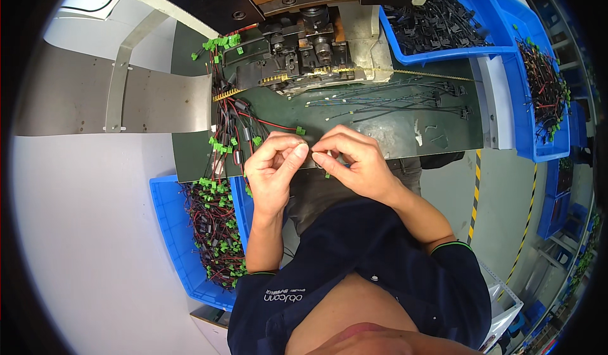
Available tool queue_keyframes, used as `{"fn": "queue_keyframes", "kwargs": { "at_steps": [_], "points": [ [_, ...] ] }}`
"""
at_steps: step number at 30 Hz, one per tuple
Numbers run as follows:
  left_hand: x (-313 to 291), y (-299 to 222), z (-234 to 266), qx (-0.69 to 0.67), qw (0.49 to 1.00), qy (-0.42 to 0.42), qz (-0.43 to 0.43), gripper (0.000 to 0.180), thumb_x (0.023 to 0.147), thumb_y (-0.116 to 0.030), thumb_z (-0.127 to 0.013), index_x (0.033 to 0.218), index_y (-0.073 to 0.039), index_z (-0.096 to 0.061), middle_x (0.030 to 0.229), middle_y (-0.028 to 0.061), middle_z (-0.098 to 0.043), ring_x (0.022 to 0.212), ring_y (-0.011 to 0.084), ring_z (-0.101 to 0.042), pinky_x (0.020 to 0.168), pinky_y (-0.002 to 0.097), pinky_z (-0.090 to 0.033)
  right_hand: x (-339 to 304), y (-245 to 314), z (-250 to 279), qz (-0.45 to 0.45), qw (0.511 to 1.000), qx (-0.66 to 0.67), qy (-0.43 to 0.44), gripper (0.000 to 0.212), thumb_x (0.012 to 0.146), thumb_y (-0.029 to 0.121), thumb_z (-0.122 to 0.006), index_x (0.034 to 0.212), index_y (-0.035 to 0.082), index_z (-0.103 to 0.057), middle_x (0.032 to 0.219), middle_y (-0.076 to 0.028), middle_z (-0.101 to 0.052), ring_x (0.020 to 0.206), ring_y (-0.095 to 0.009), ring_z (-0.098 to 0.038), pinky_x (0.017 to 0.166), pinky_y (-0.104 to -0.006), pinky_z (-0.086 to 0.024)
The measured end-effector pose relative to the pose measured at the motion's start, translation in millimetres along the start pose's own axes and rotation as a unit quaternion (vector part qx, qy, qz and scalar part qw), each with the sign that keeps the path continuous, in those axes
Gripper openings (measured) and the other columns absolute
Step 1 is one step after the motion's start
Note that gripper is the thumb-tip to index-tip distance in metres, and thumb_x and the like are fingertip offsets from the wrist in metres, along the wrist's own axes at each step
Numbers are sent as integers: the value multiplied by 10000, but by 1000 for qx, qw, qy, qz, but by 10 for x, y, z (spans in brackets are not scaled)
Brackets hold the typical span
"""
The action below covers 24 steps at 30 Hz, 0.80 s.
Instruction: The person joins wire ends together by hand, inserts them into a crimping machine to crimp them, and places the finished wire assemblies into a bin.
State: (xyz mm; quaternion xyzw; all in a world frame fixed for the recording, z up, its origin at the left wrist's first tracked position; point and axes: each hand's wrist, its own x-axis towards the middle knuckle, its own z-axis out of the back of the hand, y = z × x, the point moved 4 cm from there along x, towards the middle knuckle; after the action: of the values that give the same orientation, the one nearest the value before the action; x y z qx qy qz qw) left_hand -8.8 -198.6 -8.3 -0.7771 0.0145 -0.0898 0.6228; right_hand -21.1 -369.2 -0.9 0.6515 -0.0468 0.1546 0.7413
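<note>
My left hand (273, 167) and my right hand (352, 160) meet fingertip to fingertip over the near edge of the dark green work plate (392, 130). Between them they pinch a thin wire whose end is too small to make out; a small green connector (327, 176) hangs just below my right fingers. Red and black wire harnesses with green connectors (229, 141) trail off the plate's left side into a blue bin (166, 223) by my left forearm. A black crimping machine (304, 48) stands at the back of the plate.
Finished thin black wires (405, 100) lie on the plate's right half. A blue bin of black parts (437, 25) and a blue bin of harnesses (538, 95) stand at the right. A grey metal chute (107, 101) runs off to the left.
</note>
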Motion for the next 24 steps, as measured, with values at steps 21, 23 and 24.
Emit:
{"fn": "queue_keyframes", "kwargs": {
  "at_steps": [21, 23, 24],
  "points": [
    [3, 196, -139, -166, 984, -51, 40, 89, 872, 67, -652, 955, 64, -683, 1029, 81, -521, 761, 152, -594, 666, 272, -508, 78, -208, 15, -119, 980, 141, 80, 180, 963, 149, -629, 886, 9, -711, 719, -2, -635, 606, -40, -492, 516, -244, -394],
    [11, 200, -148, -170, 983, -50, 43, 94, 871, 65, -656, 961, 67, -683, 1016, 81, -524, 745, 150, -592, 654, 270, -507, 79, -178, 16, -117, 979, 142, 90, 178, 961, 148, -633, 882, 12, -715, 722, -9, -638, 603, -44, -494, 520, -246, -398],
    [12, 201, -154, -173, 983, -48, 46, 99, 871, 63, -659, 966, 69, -684, 1003, 82, -526, 730, 148, -591, 641, 267, -506, 79, -150, 22, -120, 980, 136, 82, 173, 959, 142, -633, 887, 8, -716, 724, -16, -642, 606, -52, -499, 529, -248, -407]
  ]
}}
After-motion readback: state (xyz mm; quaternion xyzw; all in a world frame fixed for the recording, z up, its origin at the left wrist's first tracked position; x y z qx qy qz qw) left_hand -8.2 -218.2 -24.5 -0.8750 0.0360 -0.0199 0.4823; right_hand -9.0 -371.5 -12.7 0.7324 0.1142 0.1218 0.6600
